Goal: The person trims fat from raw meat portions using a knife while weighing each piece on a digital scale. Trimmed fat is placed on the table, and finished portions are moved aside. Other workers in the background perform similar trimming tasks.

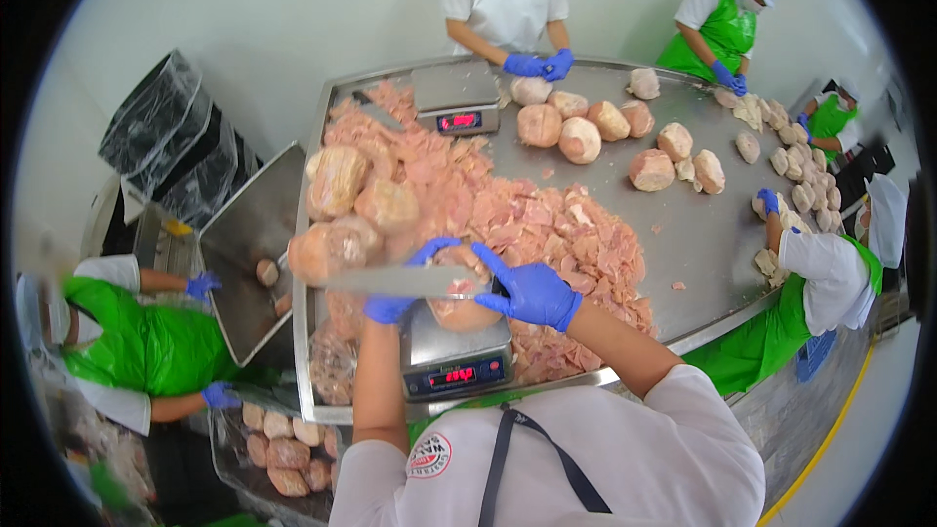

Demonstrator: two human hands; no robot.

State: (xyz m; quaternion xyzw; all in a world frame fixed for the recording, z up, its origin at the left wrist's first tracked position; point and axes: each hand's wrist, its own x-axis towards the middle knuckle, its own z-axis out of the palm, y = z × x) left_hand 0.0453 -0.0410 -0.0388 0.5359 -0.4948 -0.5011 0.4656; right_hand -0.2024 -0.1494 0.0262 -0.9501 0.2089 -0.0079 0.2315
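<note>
My right hand [535, 295], in a blue glove, grips the dark handle of a long knife [400, 281]. Its blade points left and lies across the view above a round lump of pale pink meat [461, 314]. Wrapped around the left side of that lump is my gloved left hand [388, 308], partly hidden behind the blade. Both hands and the lump are over a digital scale [457, 376] with a lit red display. Thin meat slices [561, 234] are heaped just beyond and to the right. Larger round meat pieces [340, 181] sit at the left.
A steel table [586, 185] bears more meat lumps [580, 140], a second scale [456, 96] and another knife [379, 111]. Left stand a steel bin [256, 273] and a lined crate of meat [288, 454]. Co-workers in gloves stand around, one at far side [508, 5], one left [146, 332].
</note>
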